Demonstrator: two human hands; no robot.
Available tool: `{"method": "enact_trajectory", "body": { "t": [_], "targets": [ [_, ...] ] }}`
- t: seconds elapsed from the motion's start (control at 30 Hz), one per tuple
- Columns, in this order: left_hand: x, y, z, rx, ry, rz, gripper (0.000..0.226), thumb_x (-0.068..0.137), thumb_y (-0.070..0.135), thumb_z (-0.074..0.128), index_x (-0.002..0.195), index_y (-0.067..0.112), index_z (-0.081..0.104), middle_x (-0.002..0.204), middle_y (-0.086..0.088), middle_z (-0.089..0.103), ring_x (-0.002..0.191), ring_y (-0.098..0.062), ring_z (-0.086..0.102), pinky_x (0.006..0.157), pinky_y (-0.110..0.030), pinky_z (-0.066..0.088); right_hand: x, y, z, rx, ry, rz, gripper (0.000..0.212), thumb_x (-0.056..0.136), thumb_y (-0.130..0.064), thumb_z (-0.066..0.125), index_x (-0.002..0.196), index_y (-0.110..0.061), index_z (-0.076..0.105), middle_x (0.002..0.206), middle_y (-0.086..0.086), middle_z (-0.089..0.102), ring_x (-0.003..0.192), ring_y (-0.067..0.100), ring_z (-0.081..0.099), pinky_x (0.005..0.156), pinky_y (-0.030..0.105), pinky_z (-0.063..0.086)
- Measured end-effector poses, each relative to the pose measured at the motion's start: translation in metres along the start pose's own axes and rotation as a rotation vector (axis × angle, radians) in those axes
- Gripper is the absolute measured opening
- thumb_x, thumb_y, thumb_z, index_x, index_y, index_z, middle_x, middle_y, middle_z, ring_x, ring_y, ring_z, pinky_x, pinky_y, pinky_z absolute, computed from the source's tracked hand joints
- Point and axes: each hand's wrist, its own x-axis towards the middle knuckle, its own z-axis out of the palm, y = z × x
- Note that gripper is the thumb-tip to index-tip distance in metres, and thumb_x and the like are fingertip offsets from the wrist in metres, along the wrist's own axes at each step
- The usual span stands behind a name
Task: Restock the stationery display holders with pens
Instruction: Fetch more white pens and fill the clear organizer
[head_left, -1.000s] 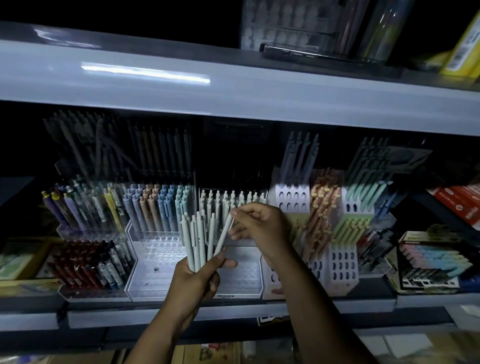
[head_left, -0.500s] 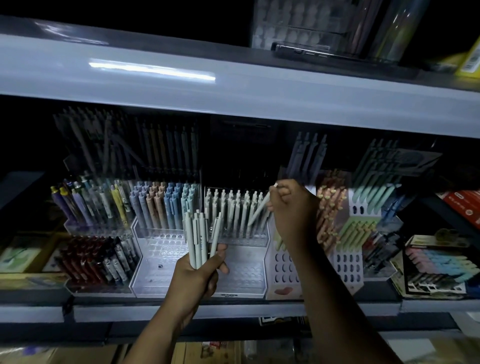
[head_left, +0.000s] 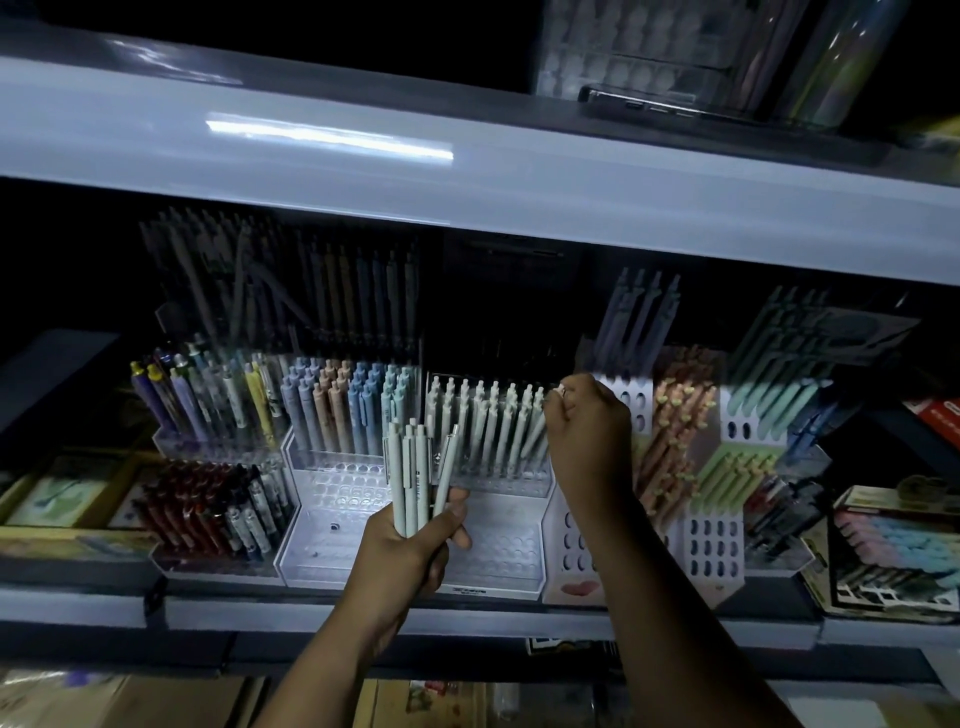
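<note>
One: Several pens (head_left: 413, 467) stand bunched in the left hand (head_left: 410, 551), its fingers wrapped round their lower ends, just in front of the clear holder (head_left: 498, 551) on the shelf (head_left: 363, 618); which step is this?

Two: Seating one, I judge; the right hand (head_left: 587, 431) is curled at the right end of the back row (head_left: 483, 426), and seems to pinch the top of a single pen (head_left: 535, 441) that leans against the pale ones.

One: And next?

Two: That pen wants its tip guided into a socket and pressed straight down until it stands like its neighbours; then the right hand should let go and cross to the bunch for another; the holder's lower tiers show only bare sockets, so much of the job is left.

One: What can't you make out?

Two: Plenty; the pen's tip and its socket sit behind the row and the knuckles, so I cannot tell whether it is seated; the pale spot at the fingertips may be the pen's button or a ring; the back of the shelf is dark, its racks (head_left: 358, 291) mere outlines; goods on the upper shelf (head_left: 467, 197) are cut off.
</note>
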Motion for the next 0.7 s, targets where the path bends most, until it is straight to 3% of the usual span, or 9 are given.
{"method": "enact_trajectory", "body": {
  "t": [0.33,0.5,0.7],
  "targets": [
    [-0.001,0.0,0.0,0.006,-0.002,0.007,0.019,0.097,0.014,0.069,0.114,0.008,0.074,0.073,-0.017,0.066,0.046,-0.017,0.035,0.047,-0.024,0.026,-0.006,0.0,0.003,-0.113,-0.109,-0.007,0.007,0.091,-0.001,0.067,0.089,0.004,0.063,0.072,0.02,0.063,0.066,0.036,0.063,0.057,0.031,0.041],
    [-0.001,0.002,0.003,0.005,-0.008,0.008,0.018,0.097,0.014,0.068,0.114,0.011,0.074,0.073,-0.016,0.065,0.045,-0.016,0.033,0.045,-0.023,0.025,-0.011,-0.006,0.015,-0.3,-0.307,0.068,0.023,0.096,-0.005,0.061,0.118,0.001,0.063,0.091,0.017,0.07,0.083,0.037,0.07,0.066,0.036,0.056],
    [0.0,0.001,0.002,0.005,-0.005,0.003,0.019,0.098,0.014,0.068,0.115,0.01,0.074,0.074,-0.017,0.066,0.046,-0.017,0.034,0.045,-0.024,0.026,-0.011,-0.011,0.017,-0.348,-0.382,0.097,0.033,0.101,-0.004,0.054,0.133,0.001,0.055,0.102,0.017,0.069,0.092,0.034,0.07,0.066,0.032,0.044]
  ]
}}
